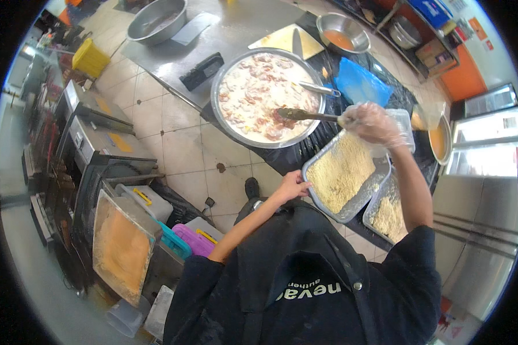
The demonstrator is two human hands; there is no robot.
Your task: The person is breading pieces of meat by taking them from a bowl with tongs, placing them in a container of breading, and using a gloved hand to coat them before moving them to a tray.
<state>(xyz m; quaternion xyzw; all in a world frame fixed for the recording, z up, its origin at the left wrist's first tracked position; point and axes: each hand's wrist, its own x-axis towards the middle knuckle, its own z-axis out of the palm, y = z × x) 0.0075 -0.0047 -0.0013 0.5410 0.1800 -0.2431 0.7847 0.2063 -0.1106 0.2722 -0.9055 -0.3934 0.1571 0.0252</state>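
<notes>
My left hand (pixel 294 186), bare, grips the near left rim of a grey plastic tray (pixel 357 195) of pale yellow crumbs (pixel 339 174). Above that tray's far end, my right hand (pixel 371 123) wears a clear plastic glove. It holds a long-handled utensil (pixel 321 117) whose caked end reaches over a wide metal basin (pixel 216 105). Pieces of raw meat in a creamy white mixture (pixel 259 95) fill the basin. A metal utensil with a looped end (pixel 321 88) rests across the basin's right rim. A second tray (pixel 370 211) of clumpier crumbs is partly hidden by my right forearm.
A blue plastic bag (pixel 362 82), a steel bowl (pixel 347 32) of orange liquid and a knife (pixel 297 43) on a cutting board (pixel 276 38) lie beyond the basin. To its left are a black phone-like object (pixel 202 71) and a large metal tub (pixel 157 26). Steel equipment (pixel 108 138) stands left.
</notes>
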